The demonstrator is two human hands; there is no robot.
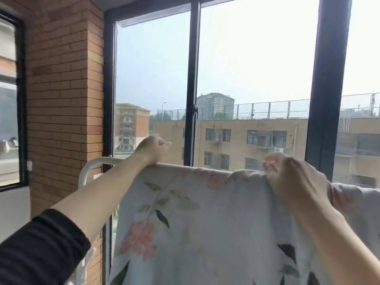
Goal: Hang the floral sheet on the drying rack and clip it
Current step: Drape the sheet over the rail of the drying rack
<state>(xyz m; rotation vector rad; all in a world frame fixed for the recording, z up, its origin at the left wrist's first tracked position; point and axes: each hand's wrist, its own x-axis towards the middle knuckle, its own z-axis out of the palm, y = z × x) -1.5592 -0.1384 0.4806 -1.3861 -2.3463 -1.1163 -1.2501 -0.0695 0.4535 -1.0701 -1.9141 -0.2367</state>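
Floral sheet [205,229] is hanging draped over the top bar of the drying rack [92,164], in front of the window [193,79], pale cloth with pink flowers and green leaves spreading down toward the bottom edge of the head view. Left hand [152,150] is resting at the sheet's top left edge, fingers curled into a loose fist, wrist touching the fold; cannot tell whether it is actually gripping cloth. Right hand [292,177] is bunching the sheet's top edge further right, fingers pressed together on the fabric; something small is showing between the fingertips, too blurred to tell. White curved rack end is sticking out left of the sheet, beside the brick wall [61,99]. Dark sleeve [41,249] is covering the left forearm.
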